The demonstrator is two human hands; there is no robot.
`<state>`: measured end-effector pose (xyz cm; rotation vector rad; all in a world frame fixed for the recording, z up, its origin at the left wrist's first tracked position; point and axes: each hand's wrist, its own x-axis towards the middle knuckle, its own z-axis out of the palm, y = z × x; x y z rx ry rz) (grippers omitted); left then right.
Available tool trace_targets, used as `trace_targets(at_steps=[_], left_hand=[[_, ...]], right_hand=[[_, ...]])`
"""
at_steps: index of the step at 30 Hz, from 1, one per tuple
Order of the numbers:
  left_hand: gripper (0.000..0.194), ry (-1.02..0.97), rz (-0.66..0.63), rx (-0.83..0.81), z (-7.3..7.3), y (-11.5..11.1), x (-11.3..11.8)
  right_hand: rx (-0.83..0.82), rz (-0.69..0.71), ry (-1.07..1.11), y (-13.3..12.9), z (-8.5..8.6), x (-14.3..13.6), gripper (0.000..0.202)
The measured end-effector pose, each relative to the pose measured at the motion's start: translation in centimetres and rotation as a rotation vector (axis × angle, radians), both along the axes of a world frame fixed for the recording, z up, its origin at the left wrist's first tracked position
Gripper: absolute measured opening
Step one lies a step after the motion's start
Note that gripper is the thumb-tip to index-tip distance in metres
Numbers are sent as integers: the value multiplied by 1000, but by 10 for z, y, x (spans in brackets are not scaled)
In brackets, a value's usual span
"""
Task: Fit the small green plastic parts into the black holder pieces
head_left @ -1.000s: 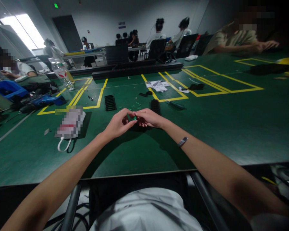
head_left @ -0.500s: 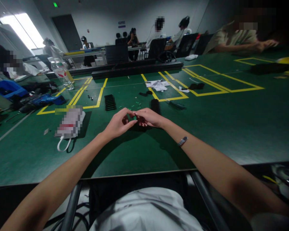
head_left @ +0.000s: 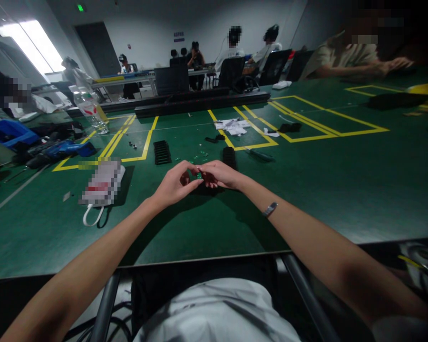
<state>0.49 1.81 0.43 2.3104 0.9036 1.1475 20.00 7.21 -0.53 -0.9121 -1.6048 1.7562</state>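
My left hand (head_left: 176, 183) and my right hand (head_left: 223, 175) meet above the green table (head_left: 214, 223). Between their fingertips is a small green piece (head_left: 199, 175), too tiny to make out in detail. The left thumb and index finger curve around it, and the right fingers are bent in against it from the other side. Just beyond the hands lie several loose green bits (head_left: 200, 156). A black slotted rack (head_left: 162, 152) lies past the left hand, and a second black slotted piece (head_left: 229, 156) is partly hidden behind the right hand.
A white pouch-like object (head_left: 104, 183) with a loop lies left. Farther left are a blue power drill (head_left: 62, 153), a blue bin (head_left: 9, 133) and a plastic bottle (head_left: 90, 109). Crumpled white paper (head_left: 233, 126) and a dark screwdriver-like tool (head_left: 258, 155) lie beyond the right hand. Other people sit around.
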Motion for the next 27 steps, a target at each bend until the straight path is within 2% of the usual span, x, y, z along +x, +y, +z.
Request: trace_targets(at_steps=[13, 27], left_hand=[[27, -8, 3, -3, -3, 1, 1], [27, -4, -1, -2, 1, -2, 2]], right_hand=[[-11, -9, -1, -1, 1, 0, 39], [-9, -17, -7, 0, 0, 0, 38]])
